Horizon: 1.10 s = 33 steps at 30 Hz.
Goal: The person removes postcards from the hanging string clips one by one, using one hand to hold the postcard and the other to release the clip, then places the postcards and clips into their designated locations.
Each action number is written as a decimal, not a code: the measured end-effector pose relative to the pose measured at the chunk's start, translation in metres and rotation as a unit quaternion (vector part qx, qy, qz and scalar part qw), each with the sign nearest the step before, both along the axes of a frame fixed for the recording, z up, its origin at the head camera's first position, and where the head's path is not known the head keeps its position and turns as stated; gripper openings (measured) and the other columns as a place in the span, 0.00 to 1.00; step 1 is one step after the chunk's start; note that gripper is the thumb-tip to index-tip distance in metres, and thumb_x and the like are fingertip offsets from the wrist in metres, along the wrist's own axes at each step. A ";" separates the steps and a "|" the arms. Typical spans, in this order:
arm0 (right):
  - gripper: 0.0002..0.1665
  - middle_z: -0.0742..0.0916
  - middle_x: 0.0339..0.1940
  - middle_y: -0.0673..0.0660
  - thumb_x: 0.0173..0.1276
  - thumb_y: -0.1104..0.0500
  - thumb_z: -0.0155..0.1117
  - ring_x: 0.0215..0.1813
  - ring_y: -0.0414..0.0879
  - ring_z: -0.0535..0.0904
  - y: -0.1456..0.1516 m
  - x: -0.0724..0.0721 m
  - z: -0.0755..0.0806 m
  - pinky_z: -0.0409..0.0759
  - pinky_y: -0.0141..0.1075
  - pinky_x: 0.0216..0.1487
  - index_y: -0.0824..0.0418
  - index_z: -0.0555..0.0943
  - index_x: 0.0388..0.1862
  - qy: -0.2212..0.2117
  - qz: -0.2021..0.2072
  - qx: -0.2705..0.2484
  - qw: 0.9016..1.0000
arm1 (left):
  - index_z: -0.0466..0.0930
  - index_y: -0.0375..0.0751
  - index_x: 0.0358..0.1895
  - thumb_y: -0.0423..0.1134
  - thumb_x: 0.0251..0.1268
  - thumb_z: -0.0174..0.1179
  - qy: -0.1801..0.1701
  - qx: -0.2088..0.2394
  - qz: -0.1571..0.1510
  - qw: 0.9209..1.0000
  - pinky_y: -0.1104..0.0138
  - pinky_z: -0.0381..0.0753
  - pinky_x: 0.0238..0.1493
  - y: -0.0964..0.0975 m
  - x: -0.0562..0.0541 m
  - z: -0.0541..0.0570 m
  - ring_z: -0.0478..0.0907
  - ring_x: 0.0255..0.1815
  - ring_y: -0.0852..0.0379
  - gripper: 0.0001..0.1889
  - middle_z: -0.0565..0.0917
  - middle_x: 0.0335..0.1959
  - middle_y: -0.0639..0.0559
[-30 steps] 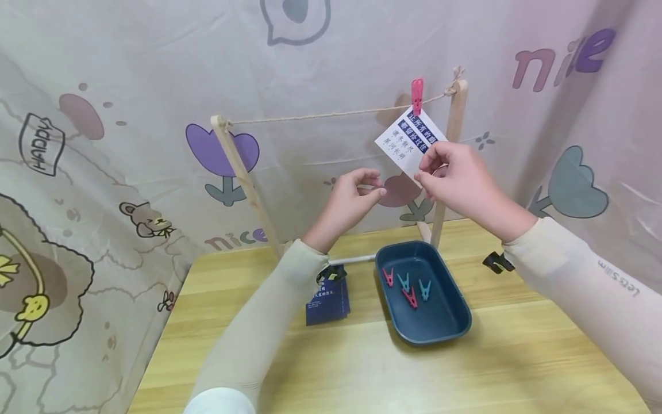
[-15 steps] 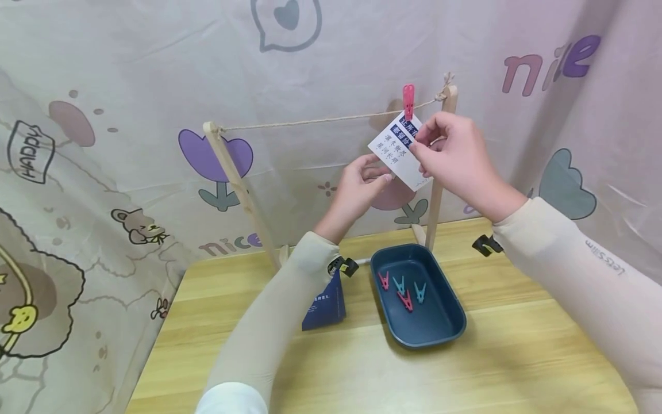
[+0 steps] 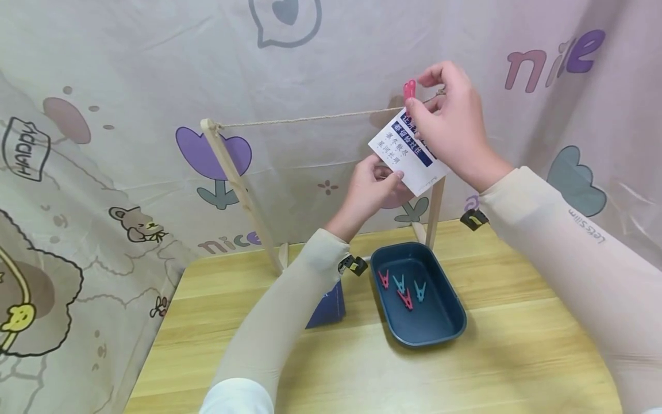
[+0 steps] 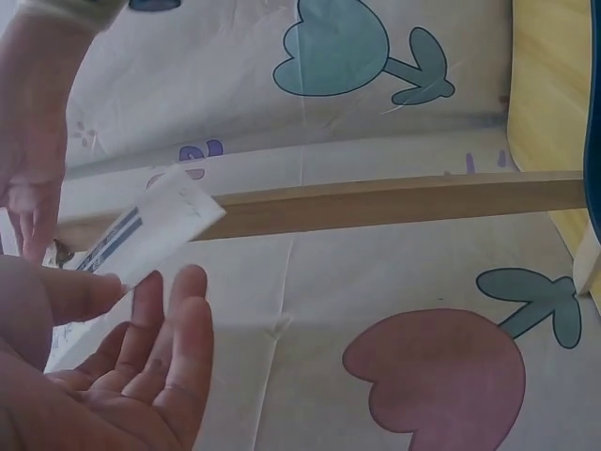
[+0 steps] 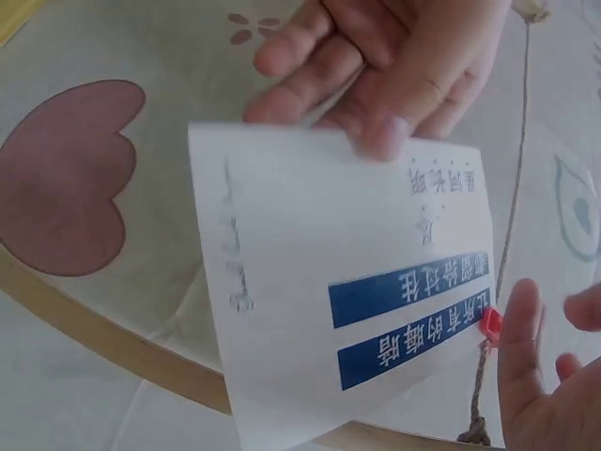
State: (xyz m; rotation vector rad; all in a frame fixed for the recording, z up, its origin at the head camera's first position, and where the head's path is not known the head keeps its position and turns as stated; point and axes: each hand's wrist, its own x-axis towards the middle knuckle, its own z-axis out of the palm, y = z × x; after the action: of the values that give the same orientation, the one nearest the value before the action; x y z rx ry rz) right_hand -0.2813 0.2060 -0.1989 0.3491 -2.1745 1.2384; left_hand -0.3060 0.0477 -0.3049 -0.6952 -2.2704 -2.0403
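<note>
A white card with dark blue bands of lettering hangs by one corner, tilted, from a pink clothespin on a thin rope. My left hand pinches the card's lower-left edge, thumb in front and fingers behind, as the right wrist view shows on the card. Beside the clothespin is my right hand, its thumb at the clip and its index finger raised apart from it. In the right wrist view the clip's red part shows just beyond the thumb.
Wooden posts hold the rope at both ends. A dark blue tray on the wooden table contains several pink and teal clothespins. Dark blue cards lie left of it, partly under my left forearm. A printed curtain hangs behind.
My right hand has left the card's right edge and risen to the clothespin. My left hand has moved right and up and now pinches the card's lower-left edge.
</note>
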 end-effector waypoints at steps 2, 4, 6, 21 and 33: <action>0.24 0.79 0.70 0.55 0.83 0.56 0.61 0.31 0.42 0.85 0.000 -0.004 0.005 0.87 0.29 0.30 0.60 0.74 0.73 -0.012 0.008 -0.005 1.000 | 0.78 0.31 0.66 0.26 0.78 0.62 0.005 0.001 -0.002 1.000 0.47 0.93 0.47 0.001 0.001 0.000 0.93 0.40 0.37 0.17 0.91 0.47 0.32; 0.27 0.80 0.74 0.60 0.86 0.54 0.56 0.26 0.42 0.84 0.000 -0.008 0.010 0.86 0.29 0.29 0.57 0.71 0.79 -0.032 0.017 -0.006 0.999 | 0.79 0.32 0.66 0.26 0.79 0.62 0.007 -0.002 0.002 1.000 0.45 0.93 0.46 0.002 0.002 0.001 0.93 0.38 0.40 0.17 0.91 0.47 0.34; 0.29 0.80 0.77 0.62 0.88 0.53 0.52 0.23 0.41 0.83 0.000 -0.010 0.013 0.86 0.29 0.28 0.56 0.68 0.83 -0.058 0.024 -0.006 0.998 | 0.78 0.32 0.66 0.27 0.79 0.61 0.006 -0.001 0.002 1.000 0.44 0.93 0.46 0.003 0.004 0.002 0.93 0.37 0.40 0.17 0.91 0.47 0.35; 0.18 0.90 0.52 0.57 0.86 0.64 0.55 0.21 0.43 0.84 0.001 -0.026 0.020 0.86 0.29 0.27 0.70 0.83 0.66 -0.143 0.075 -0.167 0.973 | 0.76 0.33 0.69 0.26 0.80 0.59 -0.013 -0.006 -0.002 1.000 0.51 0.94 0.43 0.007 0.008 0.001 0.91 0.43 0.30 0.19 0.90 0.49 0.34; 0.09 0.92 0.31 0.58 0.78 0.72 0.63 0.15 0.43 0.74 0.002 -0.023 0.016 0.74 0.27 0.19 0.72 0.89 0.48 -0.045 0.098 -0.278 0.955 | 0.75 0.35 0.70 0.27 0.82 0.59 -0.029 -0.020 -0.001 0.999 0.64 0.94 0.40 0.008 0.009 0.003 0.92 0.44 0.37 0.18 0.89 0.50 0.38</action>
State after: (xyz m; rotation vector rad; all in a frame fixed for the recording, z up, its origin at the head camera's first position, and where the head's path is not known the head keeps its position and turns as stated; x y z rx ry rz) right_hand -0.3048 0.2085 -0.1831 0.2765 -1.7879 1.9390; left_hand -0.2969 0.0558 -0.3020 -0.6488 -2.3477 -2.0490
